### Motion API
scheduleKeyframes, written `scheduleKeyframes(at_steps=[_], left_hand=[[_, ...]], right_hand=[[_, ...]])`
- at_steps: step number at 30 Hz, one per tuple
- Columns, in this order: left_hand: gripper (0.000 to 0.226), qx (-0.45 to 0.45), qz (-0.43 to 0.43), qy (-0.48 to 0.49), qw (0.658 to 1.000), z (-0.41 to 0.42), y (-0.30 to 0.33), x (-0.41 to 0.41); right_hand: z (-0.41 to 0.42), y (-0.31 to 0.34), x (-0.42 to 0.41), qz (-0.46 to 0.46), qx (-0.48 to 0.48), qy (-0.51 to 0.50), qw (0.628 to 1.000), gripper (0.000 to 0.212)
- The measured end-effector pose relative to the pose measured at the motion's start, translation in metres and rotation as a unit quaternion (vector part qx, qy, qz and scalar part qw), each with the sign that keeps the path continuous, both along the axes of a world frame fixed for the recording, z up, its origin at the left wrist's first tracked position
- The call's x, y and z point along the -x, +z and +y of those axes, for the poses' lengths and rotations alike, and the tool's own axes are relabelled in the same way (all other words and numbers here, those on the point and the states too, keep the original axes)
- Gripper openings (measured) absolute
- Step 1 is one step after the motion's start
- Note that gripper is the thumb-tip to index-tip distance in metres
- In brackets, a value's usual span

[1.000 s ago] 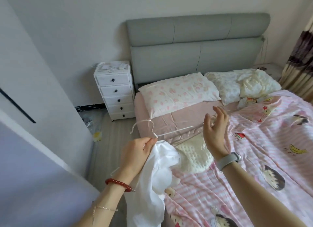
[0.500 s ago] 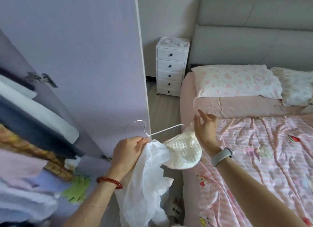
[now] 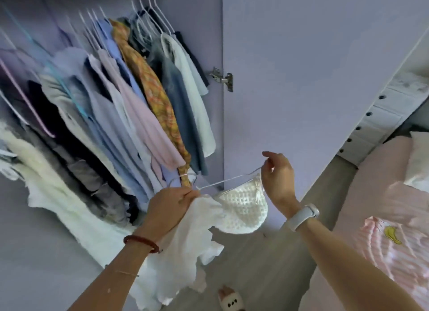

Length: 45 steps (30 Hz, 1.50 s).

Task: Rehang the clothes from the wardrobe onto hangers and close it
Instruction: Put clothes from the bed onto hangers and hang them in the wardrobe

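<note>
— Two hands on one hanger?
— Yes. The left hand [image 3: 173, 202] grips the white wire hanger [image 3: 222, 182] at the base of its hook, fingers curled round it together with a bunch of the white garment [image 3: 185, 248], which hangs down below that wrist.
— And the right hand [image 3: 277, 178]?
— It pinches the hanger's far end between thumb and fingertips, just above a cream crochet top [image 3: 243, 209] that droops between the two hands.
— Where is the wardrobe?
— Beyond the left hand: hung clothes [image 3: 130, 97] fill it, and its open door [image 3: 301, 67] stands behind the right hand. The bed [image 3: 383, 218] lies to the right of that arm.
</note>
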<state>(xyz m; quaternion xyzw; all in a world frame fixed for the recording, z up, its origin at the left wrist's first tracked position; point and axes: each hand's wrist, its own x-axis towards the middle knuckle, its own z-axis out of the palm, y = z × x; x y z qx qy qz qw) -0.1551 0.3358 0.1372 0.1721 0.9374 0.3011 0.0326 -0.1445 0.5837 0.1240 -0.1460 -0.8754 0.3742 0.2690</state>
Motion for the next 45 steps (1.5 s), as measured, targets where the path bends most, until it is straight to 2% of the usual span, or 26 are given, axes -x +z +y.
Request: scheduleKeyframes(at_steps=[6, 9, 12, 17, 21, 23, 25, 28, 30, 33, 36, 40, 43, 45], left_hand=[[0.029, 0.08, -0.011, 0.069, 0.994, -0.05, 0.009, 0.004], [0.023, 0.077, -0.006, 0.111, 0.991, -0.062, 0.017, 0.005], [0.02, 0.057, 0.014, 0.154, 0.986, -0.073, 0.02, 0.003], [0.023, -0.001, 0.02, 0.242, 0.97, -0.089, 0.021, -0.004], [0.039, -0.017, 0.038, 0.272, 0.961, -0.096, 0.025, -0.009], [0.033, -0.022, 0.032, 0.291, 0.956, -0.101, 0.026, -0.01], [0.012, -0.019, 0.035, 0.306, 0.951, -0.106, 0.025, -0.013], [0.021, -0.001, 0.04, 0.316, 0.948, -0.114, 0.025, -0.015], [0.018, 0.021, 0.035, 0.321, 0.946, -0.118, 0.024, -0.014], [0.021, 0.078, 0.042, 0.314, 0.945, -0.128, 0.019, -0.012], [0.03, 0.145, 0.033, 0.293, 0.945, -0.141, 0.016, -0.009], [0.027, 0.165, 0.036, 0.251, 0.953, -0.152, 0.015, -0.005], [0.025, 0.15, 0.045, 0.238, 0.958, -0.158, 0.014, -0.001], [0.024, 0.138, 0.055, 0.239, 0.96, -0.162, 0.015, 0.001]], right_hand=[[-0.064, 0.018, 0.045, 0.088, -0.028, 0.202, 0.975, 0.022], [-0.076, 0.021, 0.063, 0.065, -0.033, 0.303, 0.95, 0.022], [-0.075, 0.017, 0.082, 0.002, -0.087, 0.39, 0.917, 0.026], [-0.067, 0.012, 0.107, 0.094, -0.014, 0.322, 0.942, 0.026], [-0.083, 0.005, 0.122, 0.06, 0.012, 0.327, 0.943, 0.02], [-0.093, 0.006, 0.129, 0.051, 0.023, 0.339, 0.939, 0.019], [-0.102, 0.009, 0.137, 0.007, 0.056, 0.342, 0.938, 0.018], [-0.122, 0.018, 0.148, -0.12, 0.211, 0.325, 0.914, 0.02], [-0.137, 0.021, 0.156, -0.179, 0.254, 0.318, 0.896, 0.022], [-0.15, 0.019, 0.161, -0.188, 0.175, 0.303, 0.918, 0.017], [-0.155, 0.019, 0.159, -0.136, 0.103, 0.287, 0.943, 0.012], [-0.166, 0.026, 0.152, -0.047, -0.035, 0.277, 0.959, 0.007], [-0.181, 0.031, 0.147, -0.012, -0.092, 0.334, 0.938, 0.006], [-0.189, 0.03, 0.143, 0.008, -0.163, 0.408, 0.898, 0.008]])
